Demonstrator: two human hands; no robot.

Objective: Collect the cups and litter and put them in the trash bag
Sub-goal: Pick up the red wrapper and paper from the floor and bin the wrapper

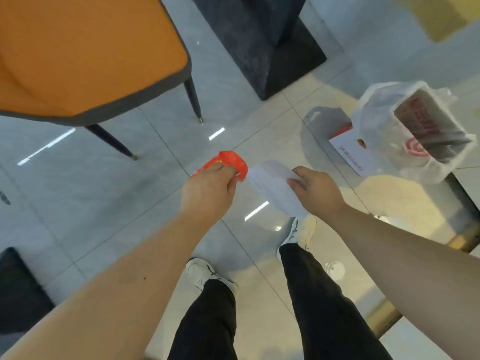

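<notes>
My left hand [207, 188] grips a red paper cup [232, 162] held above the tiled floor. My right hand [315, 189] holds a white cup or crumpled white paper [274, 185] just beside it; the two items almost touch. A translucent white trash bag [384, 131] with a red logo stands open on the floor to the right, holding a red-printed box. A white and red flat carton [348, 149] lies against the bag's left side.
An orange chair [85, 53] with dark legs stands at the upper left. A dark table pedestal [259, 42] rises behind. My feet in white shoes [205, 272] stand on the glossy tiles. A dark object [18, 289] sits at the left edge.
</notes>
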